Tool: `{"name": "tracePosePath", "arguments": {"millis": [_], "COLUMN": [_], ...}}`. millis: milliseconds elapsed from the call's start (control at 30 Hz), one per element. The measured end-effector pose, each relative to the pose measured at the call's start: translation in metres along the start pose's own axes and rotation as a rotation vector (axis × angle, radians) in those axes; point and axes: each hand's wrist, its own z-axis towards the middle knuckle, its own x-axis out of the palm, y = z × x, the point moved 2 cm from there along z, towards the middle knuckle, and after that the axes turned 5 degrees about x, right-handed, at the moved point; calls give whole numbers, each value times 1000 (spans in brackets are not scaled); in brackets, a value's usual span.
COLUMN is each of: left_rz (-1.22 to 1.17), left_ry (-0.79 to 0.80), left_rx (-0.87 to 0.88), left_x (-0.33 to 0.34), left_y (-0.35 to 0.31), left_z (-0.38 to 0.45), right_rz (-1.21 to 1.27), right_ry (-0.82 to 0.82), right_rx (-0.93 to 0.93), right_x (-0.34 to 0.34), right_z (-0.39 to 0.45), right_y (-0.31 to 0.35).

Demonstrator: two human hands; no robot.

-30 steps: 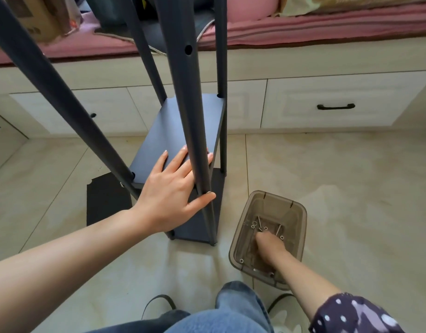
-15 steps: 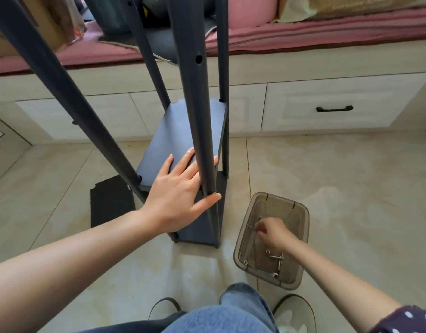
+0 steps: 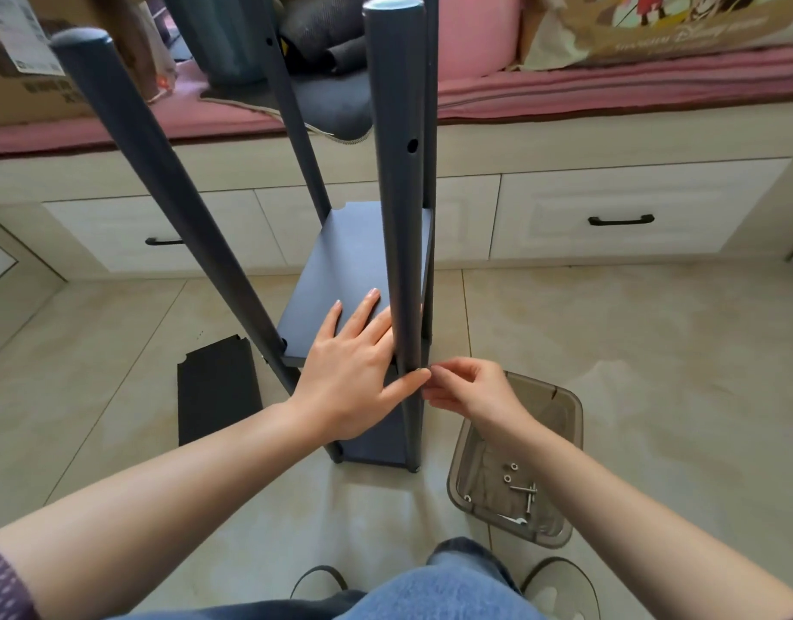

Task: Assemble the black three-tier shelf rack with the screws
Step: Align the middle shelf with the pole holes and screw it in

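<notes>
Head view: black metal three-tier shelf rack (image 3: 354,261) stands on beige tiled floor (image 3: 631,351), in front of you. Your left hand (image 3: 354,373) lies flat on middle shelf board, fingers straight, thumb against near right round post (image 3: 399,217). Your right hand (image 3: 466,387) pinches something small at this post; what it is, cannot tell. Loose silver screws (image 3: 524,490) lie in brown transparent plastic box (image 3: 564,404) just beside rack. Spare black board (image 3: 217,391) lies on floor at left.

Beige tiled floor (image 3: 631,351) below a cream drawer unit (image 3: 609,208) with black handles (image 3: 621,220); pink cushion (image 3: 564,87) and cardboard box (image 3: 23,73) atop that unit.
</notes>
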Motion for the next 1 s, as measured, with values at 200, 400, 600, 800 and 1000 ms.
{"name": "tracePosePath", "arguments": {"millis": [200,400,600,800,1000], "left_rz": [-47,-106,-170,-246,-402], "left_ry": [-1,-4,-18,-125,-248], "left_rx": [-17,-12,-83,-169,-265], "left_x": [-1,-1,0,-6,-7], "left_y": [0,2,11,37,72], "left_z": [0,0,1,-12,-42], "right_rz": [-55,52,134,33,-125], "right_ry": [-29,56,-7,23,83], "right_rx": [35,74,47,-12,-26], "right_x": [27,42,53,73,107], "right_z": [12,16,19,19,19], "right_y": [-13,-10,2,28,45]}}
